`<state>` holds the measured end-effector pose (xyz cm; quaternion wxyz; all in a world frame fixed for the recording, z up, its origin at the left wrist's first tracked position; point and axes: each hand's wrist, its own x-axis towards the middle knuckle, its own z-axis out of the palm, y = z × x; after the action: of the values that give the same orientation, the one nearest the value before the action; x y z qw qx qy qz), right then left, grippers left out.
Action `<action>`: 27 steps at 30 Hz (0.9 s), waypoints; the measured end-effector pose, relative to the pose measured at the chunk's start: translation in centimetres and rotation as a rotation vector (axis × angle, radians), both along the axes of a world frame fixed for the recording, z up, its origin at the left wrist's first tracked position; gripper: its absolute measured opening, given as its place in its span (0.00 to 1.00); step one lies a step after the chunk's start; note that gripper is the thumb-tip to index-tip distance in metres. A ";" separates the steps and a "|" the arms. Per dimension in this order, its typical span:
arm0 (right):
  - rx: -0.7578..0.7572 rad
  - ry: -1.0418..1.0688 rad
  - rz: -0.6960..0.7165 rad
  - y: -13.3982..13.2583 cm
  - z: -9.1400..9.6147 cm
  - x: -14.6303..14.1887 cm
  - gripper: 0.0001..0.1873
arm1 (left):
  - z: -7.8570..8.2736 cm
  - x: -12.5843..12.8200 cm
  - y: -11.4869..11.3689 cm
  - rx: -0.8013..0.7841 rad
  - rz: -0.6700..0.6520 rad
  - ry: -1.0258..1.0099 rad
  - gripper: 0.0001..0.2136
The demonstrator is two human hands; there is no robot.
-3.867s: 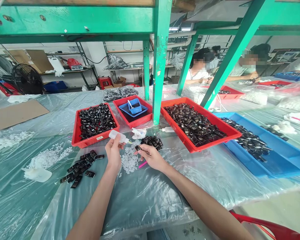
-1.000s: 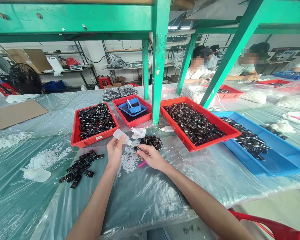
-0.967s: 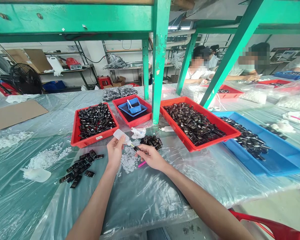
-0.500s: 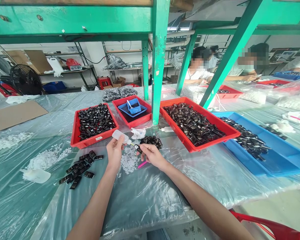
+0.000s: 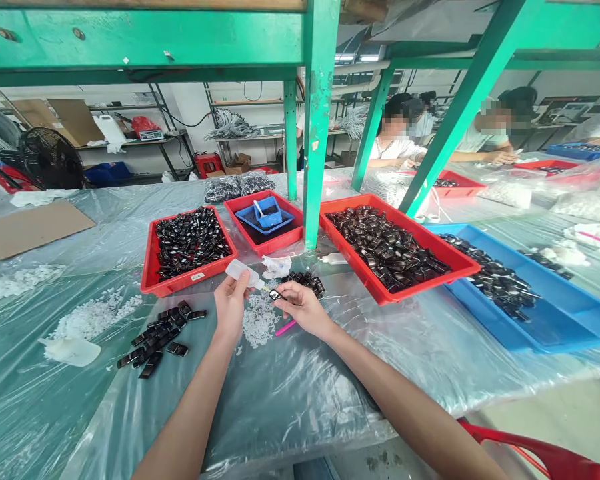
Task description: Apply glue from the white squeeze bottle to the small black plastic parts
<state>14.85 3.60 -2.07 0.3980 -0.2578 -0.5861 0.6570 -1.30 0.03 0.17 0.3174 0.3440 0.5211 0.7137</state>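
My left hand is closed round a small translucent squeeze bottle, its nozzle pointing right. The nozzle tip touches a small black part pinched in the fingers of my right hand. Both hands hover over a patch of small white bits on the plastic-covered table. A pink stick lies under my right hand. A small heap of black parts sits just beyond my right hand. A loose row of black parts lies to the left.
Red trays of black parts flank a green post; a middle red tray holds a blue dish. A blue tray lies at right. More white bits and cardboard lie at left. Other people work behind.
The bottle's nozzle has come to the black part and stays on it. My right hand has turned the part slightly between its fingers. The view has hardly shifted.
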 end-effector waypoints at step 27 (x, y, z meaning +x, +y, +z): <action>0.031 -0.044 -0.007 -0.1 -0.1 0.2 0.22 | -0.4 -0.5 0.1 -0.005 0.008 0.067 0.19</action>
<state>15.02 3.52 -2.18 0.3914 -0.2682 -0.6036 0.6407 -1.77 0.16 -0.27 0.2976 0.3650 0.5347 0.7017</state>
